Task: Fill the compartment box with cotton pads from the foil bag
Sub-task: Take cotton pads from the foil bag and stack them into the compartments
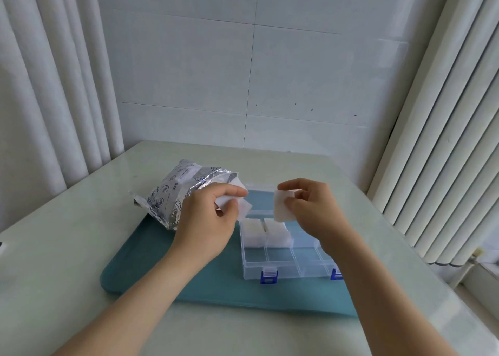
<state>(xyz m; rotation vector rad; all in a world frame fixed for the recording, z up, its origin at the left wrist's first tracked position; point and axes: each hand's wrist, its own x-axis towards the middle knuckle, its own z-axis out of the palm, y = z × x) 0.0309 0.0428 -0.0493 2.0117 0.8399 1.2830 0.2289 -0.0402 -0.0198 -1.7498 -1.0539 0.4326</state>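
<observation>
From the head camera, a pale bench [67, 261] carries a teal tray [202, 280], and on the tray's right part stands the clear compartment box [286, 272] with two blue latches [268, 274] on its near wall. Its lid [260, 200] lies open on the far side. In the box, two neighbouring compartments at the left of the middle row are packed with stacks of white cotton pads [253, 231]; the near row in front of them shows only clear plastic. The crumpled foil bag [172, 193] lies on its side at the tray's far left corner, partly on the bench, its mouth turned toward the box. The left hand [208, 220] hovers between bag and box, its fingers [229, 191] curled round a small bunch of pads [244, 209] that stick out toward the right. The right hand [313, 207] is raised above the box, thumb and fingers [293, 186] pinching a single square pad [280, 208] by its upper edge so that it hangs upright over the filled compartments. The two hands are near each other but apart. Behind the bench are a tiled wall [243, 72], pale curtains [48, 85] on the left and vertical blinds [445, 139] on the right.
</observation>
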